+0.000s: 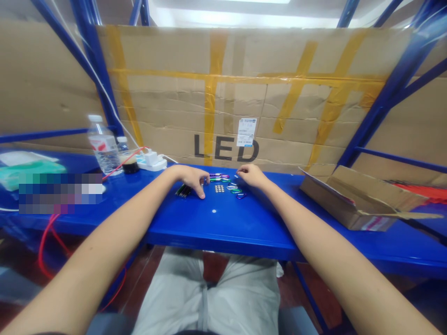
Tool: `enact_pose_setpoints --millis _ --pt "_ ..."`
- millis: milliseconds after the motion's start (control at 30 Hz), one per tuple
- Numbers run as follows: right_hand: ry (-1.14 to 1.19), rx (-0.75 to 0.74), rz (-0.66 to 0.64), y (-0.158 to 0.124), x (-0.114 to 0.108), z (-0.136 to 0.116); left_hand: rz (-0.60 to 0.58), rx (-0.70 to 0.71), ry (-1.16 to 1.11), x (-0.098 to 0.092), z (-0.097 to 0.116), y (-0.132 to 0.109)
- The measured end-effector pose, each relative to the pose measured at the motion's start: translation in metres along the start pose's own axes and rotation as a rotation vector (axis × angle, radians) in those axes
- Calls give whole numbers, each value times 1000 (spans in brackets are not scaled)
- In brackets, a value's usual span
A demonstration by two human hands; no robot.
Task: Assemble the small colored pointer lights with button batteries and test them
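My left hand (193, 178) is at the back of the blue table, thumb and fingers apart, beside a bundle of dark, thin stick-like pieces (183, 190) that it partly covers. Just right of its fingertips lie shiny purple and green metal tubes (220, 179). Small silver button cells (219, 188) sit in a neat block in front of them. My right hand (252, 175) has its fingers curled in a pinch; what they hold, if anything, is too small to tell. Close below it is a row of coloured carabiners (236, 191), silver, green and purple.
An open cardboard box (359, 200) stands on the right of the blue table (223, 228). To the left are a water bottle (104, 146), a small jar with dark liquid (130, 163) and a white power strip (152, 160). A large carton (167, 107) closes off the back.
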State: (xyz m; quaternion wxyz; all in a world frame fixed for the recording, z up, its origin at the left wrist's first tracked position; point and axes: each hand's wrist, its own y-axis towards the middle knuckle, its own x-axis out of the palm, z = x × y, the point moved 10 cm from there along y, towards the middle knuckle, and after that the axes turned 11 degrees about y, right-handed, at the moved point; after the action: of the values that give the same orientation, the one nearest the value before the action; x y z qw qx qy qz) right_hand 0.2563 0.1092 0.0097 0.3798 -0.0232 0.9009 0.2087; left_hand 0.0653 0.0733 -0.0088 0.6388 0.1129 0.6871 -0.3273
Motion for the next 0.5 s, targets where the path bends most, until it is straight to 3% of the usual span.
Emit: enact_pose_setpoints --millis 200,500 --pt "-14 4 -12 -2 2 -2 1 33 22 1 20 0" --pt "-55 -38 -35 -7 5 -17 30 44 -47 3 27 3"
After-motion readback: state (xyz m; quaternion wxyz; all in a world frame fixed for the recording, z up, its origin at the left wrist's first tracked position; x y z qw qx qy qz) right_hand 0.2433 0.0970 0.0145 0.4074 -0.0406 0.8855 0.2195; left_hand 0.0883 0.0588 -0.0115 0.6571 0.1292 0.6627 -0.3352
